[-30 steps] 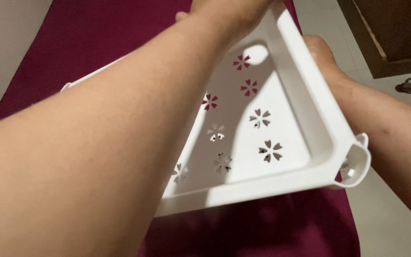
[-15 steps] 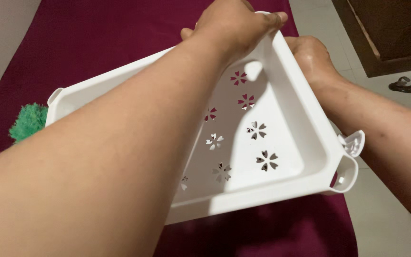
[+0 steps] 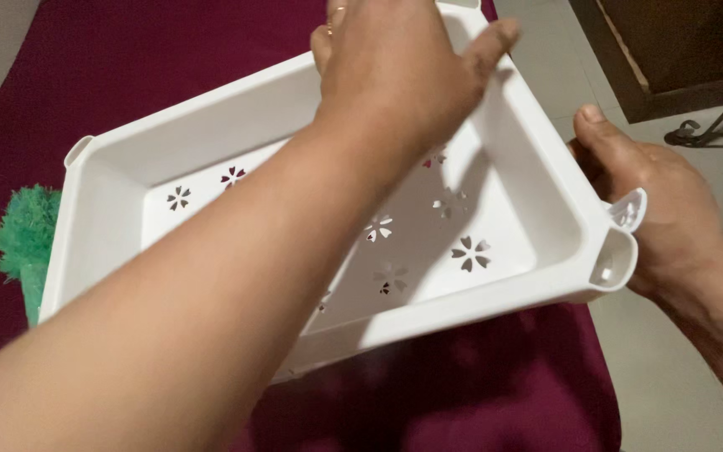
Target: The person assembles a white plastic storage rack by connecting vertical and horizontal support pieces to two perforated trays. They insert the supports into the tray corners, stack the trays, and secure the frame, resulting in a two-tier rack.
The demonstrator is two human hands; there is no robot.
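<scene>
A white plastic tray [image 3: 537,180] with flower-shaped cut-outs in its floor is held tilted above a maroon cloth [image 3: 479,393]. My left hand [image 3: 403,71] reaches across the tray and grips its far rim, fingers over the edge. My right hand [image 3: 658,209] holds the tray's right side near the corner socket, thumb up along the wall. My left forearm hides much of the tray's floor.
A green fuzzy object [image 3: 23,234] lies on the cloth at the left, partly under the tray. Pale floor tiles [image 3: 671,385] run along the right. Dark wooden furniture [image 3: 671,46] and a thin metal leg [image 3: 705,130] stand at the upper right.
The tray has swung toward me and to the left, showing more of its left corner. My right hand slid from the far rim down to the right corner. The green object came into view.
</scene>
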